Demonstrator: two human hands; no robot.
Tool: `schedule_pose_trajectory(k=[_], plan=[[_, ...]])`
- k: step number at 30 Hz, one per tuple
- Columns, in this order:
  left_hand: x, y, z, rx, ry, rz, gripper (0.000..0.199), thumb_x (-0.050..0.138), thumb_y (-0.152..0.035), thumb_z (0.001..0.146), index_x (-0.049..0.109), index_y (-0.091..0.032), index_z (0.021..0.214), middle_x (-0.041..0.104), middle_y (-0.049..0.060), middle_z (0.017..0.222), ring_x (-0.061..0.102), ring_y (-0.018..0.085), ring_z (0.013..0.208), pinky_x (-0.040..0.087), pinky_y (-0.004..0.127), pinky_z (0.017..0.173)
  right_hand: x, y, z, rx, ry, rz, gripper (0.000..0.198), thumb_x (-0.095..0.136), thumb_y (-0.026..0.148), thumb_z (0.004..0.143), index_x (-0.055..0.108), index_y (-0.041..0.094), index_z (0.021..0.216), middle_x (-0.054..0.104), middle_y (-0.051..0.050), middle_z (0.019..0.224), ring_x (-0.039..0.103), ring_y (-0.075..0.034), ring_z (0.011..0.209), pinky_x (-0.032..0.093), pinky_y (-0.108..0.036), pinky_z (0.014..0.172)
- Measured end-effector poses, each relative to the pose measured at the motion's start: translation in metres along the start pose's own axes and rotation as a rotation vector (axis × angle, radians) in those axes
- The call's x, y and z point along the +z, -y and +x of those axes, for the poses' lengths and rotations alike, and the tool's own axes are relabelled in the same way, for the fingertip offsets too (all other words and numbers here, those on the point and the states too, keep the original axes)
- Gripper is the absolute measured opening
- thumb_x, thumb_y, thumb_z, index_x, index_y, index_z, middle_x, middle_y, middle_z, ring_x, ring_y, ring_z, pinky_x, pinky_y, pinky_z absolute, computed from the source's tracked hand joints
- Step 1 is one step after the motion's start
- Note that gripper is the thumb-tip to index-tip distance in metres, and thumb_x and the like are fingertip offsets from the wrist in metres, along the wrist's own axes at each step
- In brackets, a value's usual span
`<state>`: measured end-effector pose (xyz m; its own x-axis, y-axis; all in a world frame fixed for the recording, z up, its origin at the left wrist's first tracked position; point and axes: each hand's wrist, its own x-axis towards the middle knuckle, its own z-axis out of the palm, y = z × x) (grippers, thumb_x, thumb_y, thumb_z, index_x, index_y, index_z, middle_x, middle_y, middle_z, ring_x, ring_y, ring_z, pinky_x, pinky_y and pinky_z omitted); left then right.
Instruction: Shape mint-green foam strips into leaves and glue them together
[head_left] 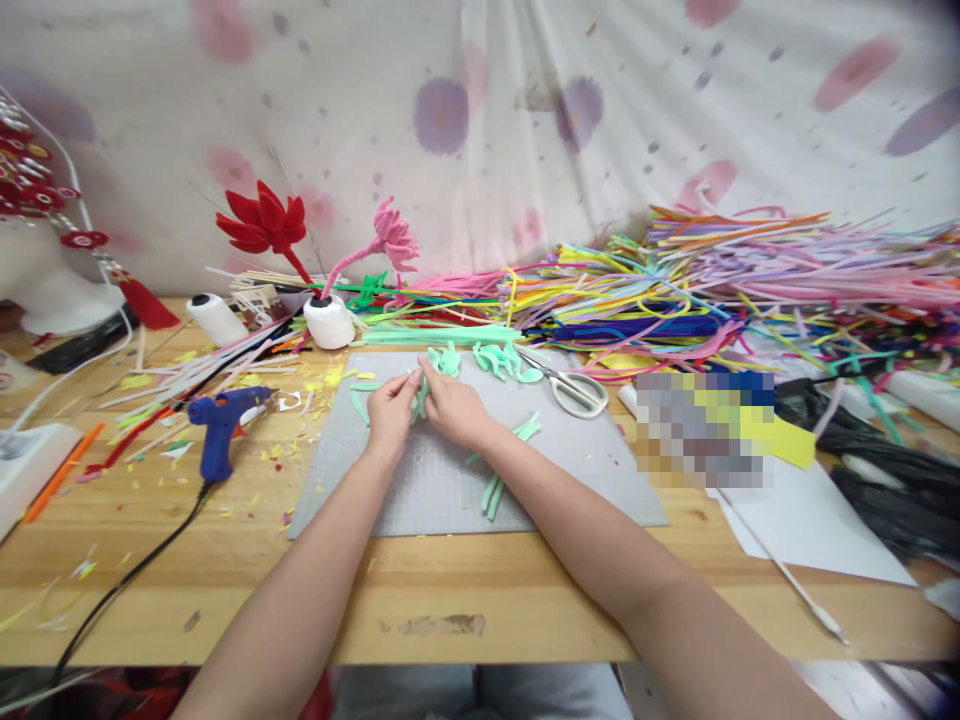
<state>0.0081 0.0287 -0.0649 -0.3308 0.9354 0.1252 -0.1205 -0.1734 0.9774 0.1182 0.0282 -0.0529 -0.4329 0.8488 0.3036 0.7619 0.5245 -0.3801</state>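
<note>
Over the grey cutting mat [420, 500], my left hand [391, 408] and my right hand [452, 405] meet fingertip to fingertip. Both pinch a small mint-green pipe cleaner piece [420, 405], mostly hidden by the fingers. Just beyond my right hand sits a cluster of bent mint-green pieces [448, 360], and another curled group [501, 362] lies to its right. Short mint-green strips [492, 496] rest on the mat beside and partly behind my right forearm. Scissors [581, 393] with pale handles lie at the mat's upper right edge.
A blue glue gun [217, 430] with a black cord stands at left among scraps. Behind the mat, a white pot [328, 322] holds a red flower [262, 225] and a pink flower [394, 237]. Bundles of coloured pipe cleaners [637, 290] line the back. White paper [817, 535] lies at right.
</note>
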Motion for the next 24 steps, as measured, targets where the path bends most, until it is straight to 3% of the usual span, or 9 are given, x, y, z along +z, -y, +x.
schedule_pose_trajectory(k=[3, 6, 9, 12, 16, 20, 22, 24], plan=[[-0.001, -0.002, 0.005, -0.063, -0.119, -0.151, 0.026, 0.068, -0.037, 0.056, 0.063, -0.013, 0.065, 0.054, -0.002, 0.057, 0.045, 0.006, 0.053, 0.035, 0.019, 0.052, 0.004, 0.000, -0.001, -0.069, 0.080, 0.023, 0.061, 0.029, 0.017, 0.081, 0.008, 0.012, 0.138, 0.056, -0.016, 0.111, 0.055, -0.022, 0.094, 0.042, -0.035, 0.077], [-0.003, -0.002, 0.010, -0.121, -0.167, -0.255, 0.029, 0.069, -0.038, 0.054, 0.062, -0.014, 0.069, 0.053, -0.004, 0.058, 0.042, 0.004, 0.047, 0.034, 0.018, 0.048, 0.008, 0.000, 0.001, -0.060, 0.095, 0.173, 0.065, 0.032, 0.016, 0.079, 0.005, 0.015, 0.138, 0.059, -0.012, 0.104, 0.056, -0.021, 0.090, 0.042, -0.035, 0.078], [-0.004, -0.002, 0.008, -0.129, -0.117, -0.255, 0.029, 0.069, -0.039, 0.054, 0.060, -0.014, 0.066, 0.052, -0.004, 0.055, 0.043, 0.004, 0.046, 0.035, 0.018, 0.047, 0.015, -0.001, 0.005, 0.029, 0.075, 0.428, 0.064, 0.037, 0.020, 0.079, 0.010, 0.016, 0.137, 0.060, -0.008, 0.099, 0.056, -0.018, 0.089, 0.042, -0.032, 0.080], [-0.001, -0.002, 0.004, -0.140, -0.057, -0.211, 0.029, 0.068, -0.040, 0.056, 0.058, -0.014, 0.063, 0.052, -0.004, 0.053, 0.046, 0.006, 0.047, 0.035, 0.018, 0.047, 0.019, -0.003, 0.008, 0.077, 0.025, 0.555, 0.054, 0.042, 0.028, 0.080, 0.027, 0.017, 0.131, 0.059, -0.007, 0.102, 0.055, -0.015, 0.091, 0.040, -0.028, 0.081], [-0.002, -0.002, 0.004, -0.132, -0.045, -0.285, 0.027, 0.069, -0.037, 0.056, 0.061, -0.014, 0.067, 0.059, -0.001, 0.062, 0.052, 0.006, 0.054, 0.041, 0.020, 0.056, 0.014, -0.009, 0.006, 0.124, 0.099, 0.372, 0.032, 0.032, 0.038, 0.086, 0.055, 0.019, 0.098, 0.063, -0.003, 0.078, 0.056, -0.014, 0.073, 0.040, -0.024, 0.068], [-0.006, -0.003, 0.005, -0.221, 0.021, -0.324, 0.030, 0.067, -0.039, 0.059, 0.064, -0.015, 0.078, 0.063, 0.001, 0.074, 0.054, 0.005, 0.058, 0.042, 0.020, 0.061, 0.006, -0.013, 0.001, 0.127, 0.080, 0.112, 0.038, 0.028, 0.044, 0.086, 0.057, 0.020, 0.083, 0.062, -0.007, 0.079, 0.056, -0.017, 0.075, 0.036, -0.025, 0.065], [-0.006, -0.004, 0.005, -0.263, 0.131, -0.332, 0.032, 0.066, -0.039, 0.061, 0.065, -0.015, 0.082, 0.064, 0.003, 0.078, 0.055, 0.006, 0.061, 0.042, 0.020, 0.061, 0.004, -0.014, 0.001, 0.116, 0.091, 0.110, 0.038, 0.030, 0.045, 0.085, 0.056, 0.019, 0.079, 0.062, -0.007, 0.078, 0.056, -0.017, 0.074, 0.036, -0.025, 0.064], [-0.006, -0.004, 0.004, -0.265, 0.234, -0.325, 0.031, 0.068, -0.034, 0.060, 0.065, -0.015, 0.083, 0.064, 0.003, 0.078, 0.055, 0.007, 0.063, 0.042, 0.020, 0.062, 0.002, -0.016, 0.002, 0.088, 0.144, 0.245, 0.036, 0.033, 0.045, 0.084, 0.054, 0.018, 0.073, 0.059, -0.004, 0.072, 0.053, -0.015, 0.068, 0.035, -0.024, 0.062]])
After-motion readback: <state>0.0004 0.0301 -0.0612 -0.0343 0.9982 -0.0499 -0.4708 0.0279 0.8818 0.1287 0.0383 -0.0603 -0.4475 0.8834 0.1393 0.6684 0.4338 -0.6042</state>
